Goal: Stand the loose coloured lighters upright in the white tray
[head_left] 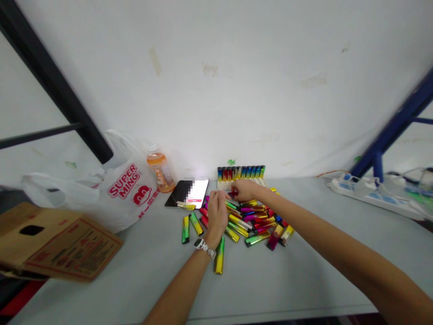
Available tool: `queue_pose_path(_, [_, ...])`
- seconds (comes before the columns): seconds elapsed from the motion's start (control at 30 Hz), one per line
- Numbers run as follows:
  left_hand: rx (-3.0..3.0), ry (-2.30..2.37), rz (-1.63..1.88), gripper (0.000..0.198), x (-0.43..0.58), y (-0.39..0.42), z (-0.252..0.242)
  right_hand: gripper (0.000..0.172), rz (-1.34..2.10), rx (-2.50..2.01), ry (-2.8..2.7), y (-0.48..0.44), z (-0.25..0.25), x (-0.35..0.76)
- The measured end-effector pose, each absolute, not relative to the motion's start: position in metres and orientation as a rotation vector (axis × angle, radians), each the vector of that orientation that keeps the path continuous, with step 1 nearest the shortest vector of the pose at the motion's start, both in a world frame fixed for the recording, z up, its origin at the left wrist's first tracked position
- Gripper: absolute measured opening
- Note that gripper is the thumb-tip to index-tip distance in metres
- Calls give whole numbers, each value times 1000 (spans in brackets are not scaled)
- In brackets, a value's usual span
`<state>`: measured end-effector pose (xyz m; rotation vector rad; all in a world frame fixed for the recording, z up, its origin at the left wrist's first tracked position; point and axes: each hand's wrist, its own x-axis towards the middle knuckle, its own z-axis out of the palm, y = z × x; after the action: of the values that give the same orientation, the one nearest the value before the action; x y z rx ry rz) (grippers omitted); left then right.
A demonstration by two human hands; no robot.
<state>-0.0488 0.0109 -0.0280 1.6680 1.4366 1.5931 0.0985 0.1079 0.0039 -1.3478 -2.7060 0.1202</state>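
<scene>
A pile of shiny multicoloured lighters [252, 223] lies on the grey table [304, 280]. Behind it a white tray [260, 182] holds a row of upright lighters [241, 173] against the wall. My right hand [244, 189] is closed, pinching a red lighter [232, 194] just in front of the tray. My left hand [217, 215], with a watch on its wrist, rests curled over the left side of the pile; what its fingers hold is hidden.
A phone [187, 193] lies left of the pile, an orange drink bottle [160, 169] and a white plastic bag [125, 189] further left. A cardboard box [57, 246] sits at the left edge. A power strip [368, 194] lies at the right.
</scene>
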Motion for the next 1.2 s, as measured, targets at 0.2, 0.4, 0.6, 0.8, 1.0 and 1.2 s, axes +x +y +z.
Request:
queue_pose_path(0.2, [1659, 1466, 1711, 29, -47, 15, -30, 15, 283, -1206, -2509, 93, 16, 112])
queue_pose_path(0.4, [1576, 1387, 1655, 28, -35, 11, -29, 20, 689, -1037, -2152, 61, 16, 132])
queue_pose_path(0.6, [1621, 1175, 1446, 43, -27, 1, -20, 23, 1004, -954, -1862, 32, 0, 127])
queue_pose_path(0.8, [1525, 1141, 1370, 51, -25, 0, -22, 15, 1069, -868, -1741, 13, -13, 114])
queue_pose_path(1.0, [1600, 1190, 1392, 43, -28, 0, -25, 20, 828, -909, -1631, 9, -16, 126])
queue_pose_path(1.2, [1721, 1387, 1379, 40, -28, 4, -28, 19, 739, -965, -1714, 11, -20, 133])
